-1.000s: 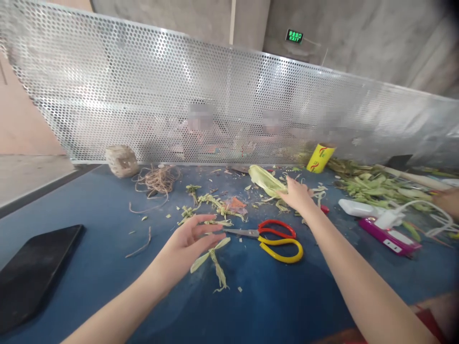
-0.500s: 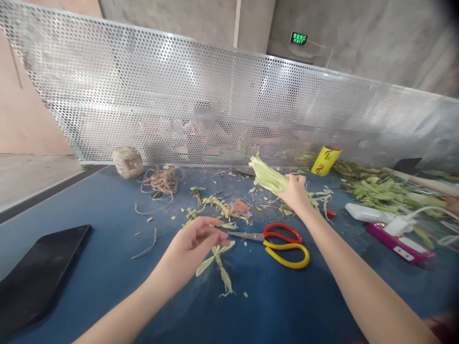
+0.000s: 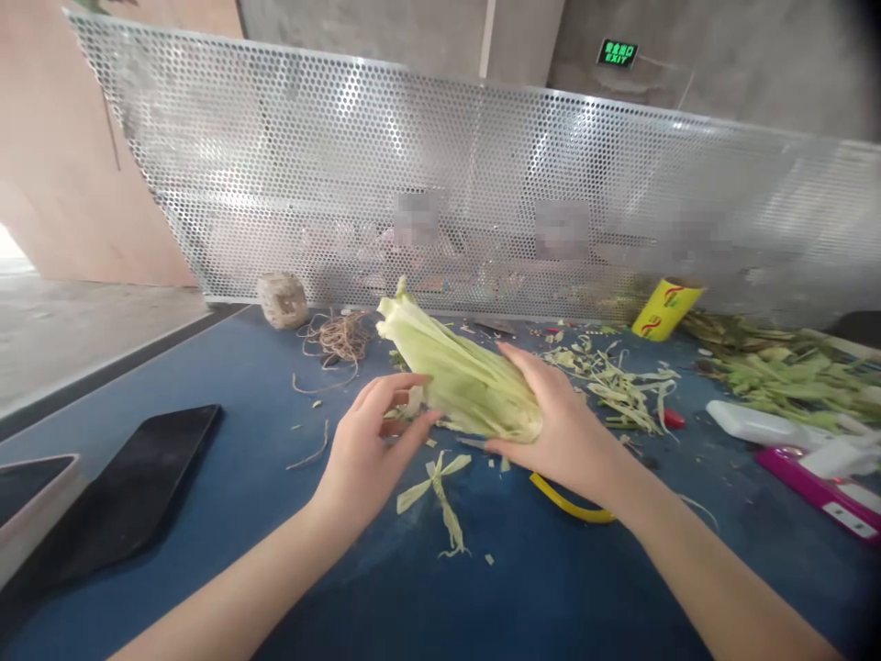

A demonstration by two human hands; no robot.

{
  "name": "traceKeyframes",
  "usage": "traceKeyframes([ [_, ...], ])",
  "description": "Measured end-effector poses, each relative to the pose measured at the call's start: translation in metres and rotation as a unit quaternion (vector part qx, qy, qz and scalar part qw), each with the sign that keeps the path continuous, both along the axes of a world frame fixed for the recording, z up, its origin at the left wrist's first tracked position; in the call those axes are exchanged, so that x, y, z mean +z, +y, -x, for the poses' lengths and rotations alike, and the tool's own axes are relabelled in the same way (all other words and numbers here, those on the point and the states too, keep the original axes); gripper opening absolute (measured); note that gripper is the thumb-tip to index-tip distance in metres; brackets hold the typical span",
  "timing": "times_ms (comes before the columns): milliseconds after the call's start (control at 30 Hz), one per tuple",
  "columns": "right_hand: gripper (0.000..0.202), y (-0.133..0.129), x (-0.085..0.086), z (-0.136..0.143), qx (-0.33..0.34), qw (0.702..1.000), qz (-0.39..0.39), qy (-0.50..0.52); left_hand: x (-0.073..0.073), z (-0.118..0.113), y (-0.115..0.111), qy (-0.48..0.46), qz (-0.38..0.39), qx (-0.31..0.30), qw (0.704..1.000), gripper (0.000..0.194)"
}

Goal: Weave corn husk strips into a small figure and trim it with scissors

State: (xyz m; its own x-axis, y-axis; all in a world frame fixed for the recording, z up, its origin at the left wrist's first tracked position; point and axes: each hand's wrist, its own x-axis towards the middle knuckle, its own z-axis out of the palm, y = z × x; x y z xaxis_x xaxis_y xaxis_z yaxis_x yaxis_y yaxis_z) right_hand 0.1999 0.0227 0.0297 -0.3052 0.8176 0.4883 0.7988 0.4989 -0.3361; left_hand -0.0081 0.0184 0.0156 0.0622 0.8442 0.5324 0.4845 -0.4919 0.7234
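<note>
My right hand (image 3: 561, 422) is clamped round one end of a corn-husk bundle (image 3: 468, 372), held above the blue table (image 3: 385, 597); my left hand's (image 3: 368, 450) thumb and forefinger stand apart at its side. Yellow-handled scissors (image 3: 571, 508) and a knotted husk strip (image 3: 439, 482) lie below. Near me is room to move; a perforated screen (image 3: 427, 138) closes the far edge. Green sign (image 3: 618, 53): "EXIT".

Exit sign (image 3: 618, 53), perforated metal screen (image 3: 330, 165)
</note>
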Motion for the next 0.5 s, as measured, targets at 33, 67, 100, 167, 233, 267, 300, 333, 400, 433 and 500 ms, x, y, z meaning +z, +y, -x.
traceKeyframes([
  [33,0.088,-0.002,-0.001,0.002,0.007,1.000,0.023,0.009,0.000,0.000,0.000,-0.018,0.009,0.006,1.000,0.021],
  [67,0.085,-0.002,-0.003,0.003,0.009,0.999,0.041,0.019,0.001,-0.001,0.001,-0.033,0.018,0.010,0.999,0.018],
  [100,0.078,-0.002,-0.004,0.004,0.007,0.998,0.053,0.031,0.002,-0.001,0.001,-0.042,0.028,0.013,0.999,0.016],
  [167,0.057,0.000,-0.007,0.005,-0.009,0.997,0.048,0.053,0.005,-0.001,0.000,-0.032,0.045,0.025,0.998,0.014],
  [233,0.043,0.003,-0.009,0.004,-0.038,0.997,0.012,0.066,0.007,0.000,-0.002,0.004,0.049,0.044,0.998,0.011],
  [267,0.039,0.005,-0.010,0.004,-0.054,0.996,-0.009,0.070,0.007,0.000,-0.003,0.020,0.046,0.053,0.997,0.010],
  [300,0.038,0.006,-0.011,0.003,-0.069,0.995,-0.027,0.073,0.008,0.000,-0.005,0.030,0.041,0.058,0.997,0.010],
  [333,0.037,0.007,-0.011,0.003,-0.083,0.993,-0.043,0.076,0.008,0.000,-0.007,0.030,0.034,0.054,0.998,0.009],
  [400,0.036,0.008,-0.011,0.002,-0.103,0.989,-0.066,0.080,0.008,0.000,-0.012,0.011,0.024,0.007,1.000,0.009],
  [433,0.036,0.008,-0.011,0.002,-0.108,0.988,-0.075,0.079,0.008,0.000,-0.014,-0.002,0.021,-0.030,0.999,0.010],
  [500,0.035,0.007,-0.011,0.002,-0.107,0.987,-0.097,0.065,0.010,0.000,-0.016,-0.031,0.044,-0.123,0.991,0.019],
])
